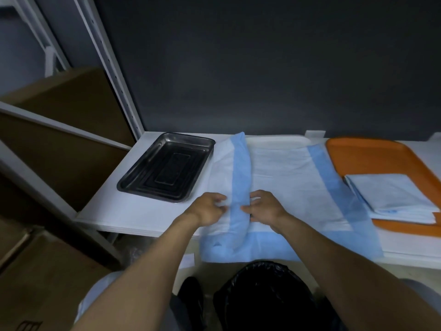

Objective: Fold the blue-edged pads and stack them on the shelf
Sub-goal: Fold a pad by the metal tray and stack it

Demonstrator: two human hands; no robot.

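Recorded brown cardboard boxes (59, 130) well to the left of the steel tray (167, 167), on the far side of a pale perforated shelf post (112, 75). Found the steel tray itself flat on the white shelf (143, 211), with one short end toward the dark wall (262, 68).

Located the blue-edged pad (281, 177) just right of the steel tray, spread on the same shelf, with the near blue border hanging over the front edge. Noted the pad's left side turned up and over toward the middle as a raised flap (239, 173), with a blue band running back to front.

Observed the left hand (208, 207) just right of the steel tray's near corner, on the white face of that flap, fingers curled and pinching the material. Observed the right hand (265, 206) a little further right of the steel tray, across the blue band from the left hand, with the thumb on the blue and the fingers curled against the flap's edge, gripping it.

Logged a black-lined bin (267, 290) lower than the steel tray and to its right, under the shelf front, between the forearms.

Logged an orange tray (372, 154) well right of the steel tray, close against the pad's right blue border; cannot tell whether touching. Found a stack of folded pads (391, 194) on its near part.
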